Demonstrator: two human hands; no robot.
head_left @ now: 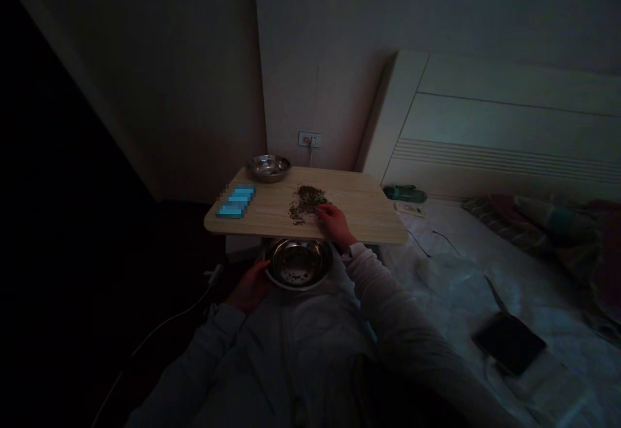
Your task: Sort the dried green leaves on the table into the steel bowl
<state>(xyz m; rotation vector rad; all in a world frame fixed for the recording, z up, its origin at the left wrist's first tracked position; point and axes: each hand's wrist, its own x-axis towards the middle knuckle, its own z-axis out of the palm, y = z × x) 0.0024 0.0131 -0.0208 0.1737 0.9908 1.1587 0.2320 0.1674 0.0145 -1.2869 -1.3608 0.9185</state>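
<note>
My left hand grips the left rim of a steel bowl held in my lap just under the near edge of a small wooden table. A few dark bits lie in the bowl. My right hand rests on the tabletop with its fingers curled together at the near edge of a pile of small dark green bits. In the dim light I cannot make out what the fingers hold.
A second steel bowl stands at the table's far left corner. A light blue object lies on the left side. A bed with white sheets, a dark flat object and a headboard lie to the right. A wall socket is behind the table.
</note>
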